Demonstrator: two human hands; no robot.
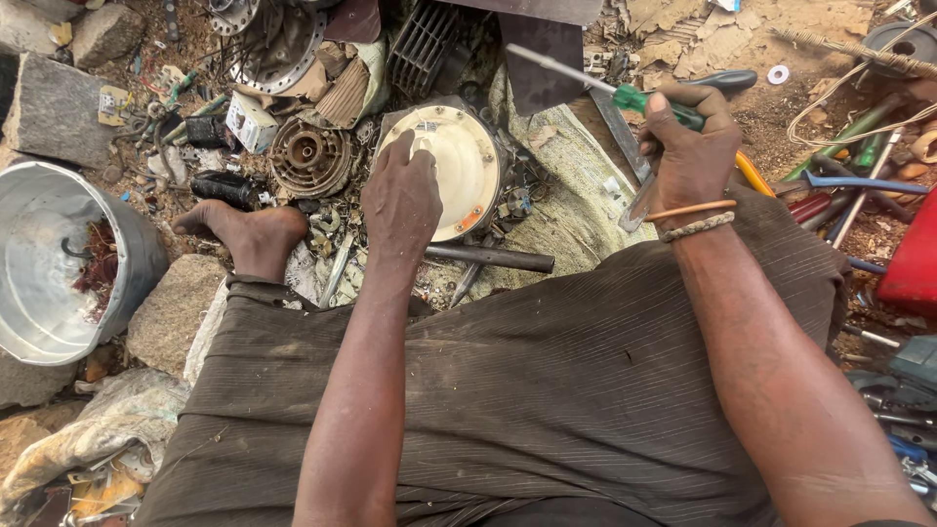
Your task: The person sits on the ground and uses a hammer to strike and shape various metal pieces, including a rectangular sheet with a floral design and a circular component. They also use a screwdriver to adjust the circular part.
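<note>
Dusty dirt ground (781,107) strewn with metal scrap (307,156), stones (59,107)

- Round motor housing (459,171): cream face, small orange patch at lower rim, dark grey metal edge.
- Screwdriver (656,102): translucent green handle, bright silver shaft.
- Wrist bands (695,219): one plain orange, one pale braided, beige-white weave.
- Trousers (547,390): grey-brown cloth, fine pinstripe pattern, dust marks.
- Metal basin (44,263): dull silver; reddish copper-coloured wire tangle inside.
- Rusty rotor disc (307,156): brown-orange, concentric ridges.
- Steel rod (488,258): dark grey.
- Plastic container (913,259): solid red.
- Ground (742,44): tan-brown dirt.
- Stones (59,107): mottled grey.
</note>
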